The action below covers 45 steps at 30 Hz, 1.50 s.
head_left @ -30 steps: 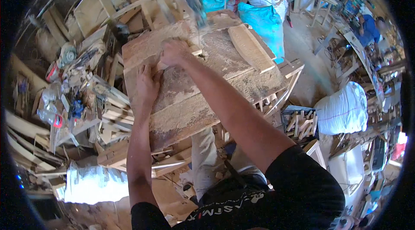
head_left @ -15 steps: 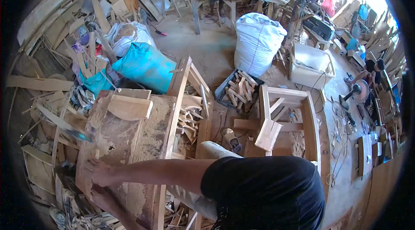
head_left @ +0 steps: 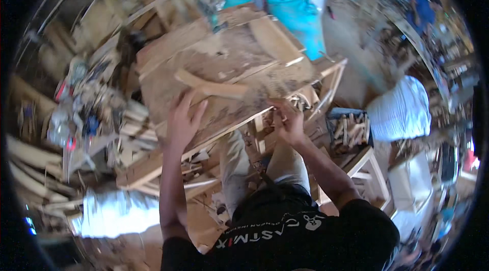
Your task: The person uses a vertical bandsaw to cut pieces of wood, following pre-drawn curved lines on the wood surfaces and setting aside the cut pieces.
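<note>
A curved pale wood piece (head_left: 219, 88) lies on the dusty wooden workbench (head_left: 168, 98) in front of me. My left hand (head_left: 182, 120) rests at the bench's near edge, with thumb and fingers apart and fingertips at the curved piece's left part. My right hand (head_left: 289, 122) is at the same edge farther right, its fingers curled together; whatever they hold, if anything, is hidden. A wider pale board (head_left: 275, 41) lies toward the back right of the bench top. The picture is blurred by motion.
Scrap wood (head_left: 135, 133) is heaped left of the bench. A turquoise sack (head_left: 300, 24) stands behind it. At right are a crate of offcuts (head_left: 351, 128), a white sack (head_left: 400, 110), a wooden frame (head_left: 369, 174) and a white bin (head_left: 410, 182).
My view has swung left, so the bench now sits centrally. My hands, close together at the bench's far-left part before, are now apart along its near edge. The curved piece now shows between them.
</note>
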Available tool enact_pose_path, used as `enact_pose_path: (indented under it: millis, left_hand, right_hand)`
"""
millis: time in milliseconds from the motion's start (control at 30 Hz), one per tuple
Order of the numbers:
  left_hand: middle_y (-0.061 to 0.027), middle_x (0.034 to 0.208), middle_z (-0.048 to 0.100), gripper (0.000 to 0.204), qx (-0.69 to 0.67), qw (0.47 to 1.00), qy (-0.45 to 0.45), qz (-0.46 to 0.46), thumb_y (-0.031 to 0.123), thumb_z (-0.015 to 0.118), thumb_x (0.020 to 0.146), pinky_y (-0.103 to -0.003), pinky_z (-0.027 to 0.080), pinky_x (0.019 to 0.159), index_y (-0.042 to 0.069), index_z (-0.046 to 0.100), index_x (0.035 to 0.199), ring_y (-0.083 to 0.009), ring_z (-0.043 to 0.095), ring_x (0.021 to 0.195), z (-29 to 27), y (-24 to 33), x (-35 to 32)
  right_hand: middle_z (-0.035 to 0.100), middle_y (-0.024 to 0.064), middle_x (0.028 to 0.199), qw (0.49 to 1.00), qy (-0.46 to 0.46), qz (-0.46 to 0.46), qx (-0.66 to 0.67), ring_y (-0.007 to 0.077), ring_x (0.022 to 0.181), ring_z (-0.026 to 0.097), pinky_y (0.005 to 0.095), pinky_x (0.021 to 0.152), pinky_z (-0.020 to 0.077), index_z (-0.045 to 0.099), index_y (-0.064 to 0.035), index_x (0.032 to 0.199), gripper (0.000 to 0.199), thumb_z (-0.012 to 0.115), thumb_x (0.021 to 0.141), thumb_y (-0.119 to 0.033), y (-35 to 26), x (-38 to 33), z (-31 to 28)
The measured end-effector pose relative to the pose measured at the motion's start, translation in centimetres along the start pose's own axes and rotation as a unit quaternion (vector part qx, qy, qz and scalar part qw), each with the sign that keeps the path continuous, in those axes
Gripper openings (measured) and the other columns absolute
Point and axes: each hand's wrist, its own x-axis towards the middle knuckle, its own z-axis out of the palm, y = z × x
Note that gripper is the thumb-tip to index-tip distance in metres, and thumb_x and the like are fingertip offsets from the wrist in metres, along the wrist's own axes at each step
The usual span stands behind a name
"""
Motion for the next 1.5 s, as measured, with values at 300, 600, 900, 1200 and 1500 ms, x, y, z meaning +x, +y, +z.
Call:
enact_pose_path:
  millis: [300,600,900,1200,1500]
  left_hand:
    - [-0.0192,0.140,0.060,0.055,0.091,0.988,-0.104,0.068,0.032,0.077,0.091,-0.051,0.047,0.105,0.008,0.062,0.137,-0.0432,0.054,0.132,-1.5,-6.9,2.6]
    - [-0.0150,0.121,0.064,0.041,0.130,0.987,-0.051,0.076,0.032,0.072,0.093,-0.047,0.044,0.102,0.005,0.067,0.124,-0.0391,0.059,0.116,-2.9,-11.8,2.4]
    - [-0.0199,0.126,0.061,0.048,0.148,0.988,-0.047,-0.003,0.042,0.070,0.095,-0.052,0.041,0.109,0.004,0.063,0.124,-0.0439,0.054,0.122,-2.4,-13.8,4.4]
    - [-0.0176,0.119,0.062,0.048,0.180,0.983,-0.037,0.026,0.049,0.067,0.095,-0.048,0.048,0.097,0.008,0.065,0.119,-0.0399,0.060,0.114,-2.2,-15.5,7.3]
    - [-0.0142,0.122,0.062,0.043,0.191,0.981,-0.045,0.003,0.044,0.070,0.094,-0.050,0.047,0.100,0.011,0.064,0.121,-0.0387,0.057,0.122,-2.2,-15.9,8.4]
  right_hand:
    - [0.071,0.0190,0.110,0.992,-0.076,-0.060,0.086,0.0326,0.093,0.072,0.0366,0.079,0.0580,0.070,-0.0010,0.117,0.035,0.055,0.086,0.008,-4.5,5.1,8.9]
    - [0.068,0.0197,0.122,0.977,-0.149,-0.132,-0.073,0.0382,0.111,0.067,0.0494,0.093,0.0547,0.065,-0.0042,0.123,0.031,0.058,0.097,-0.019,-1.8,14.5,21.1]
    - [0.060,0.0261,0.134,0.945,-0.283,-0.072,-0.151,0.0468,0.130,0.053,0.0575,0.111,0.0418,0.065,-0.0063,0.127,0.067,0.066,0.086,-0.059,-2.1,19.4,24.0]
    - [0.045,0.0248,0.154,0.940,-0.249,-0.057,-0.225,0.0428,0.146,0.039,0.0515,0.122,0.0310,0.055,-0.0127,0.147,0.057,0.050,0.097,-0.039,0.2,21.3,26.6]
    - [0.032,0.0241,0.162,0.936,-0.288,-0.016,-0.200,0.0459,0.150,0.028,0.0558,0.124,0.0234,0.042,-0.0136,0.156,0.083,0.054,0.090,-0.062,1.5,22.9,27.7]
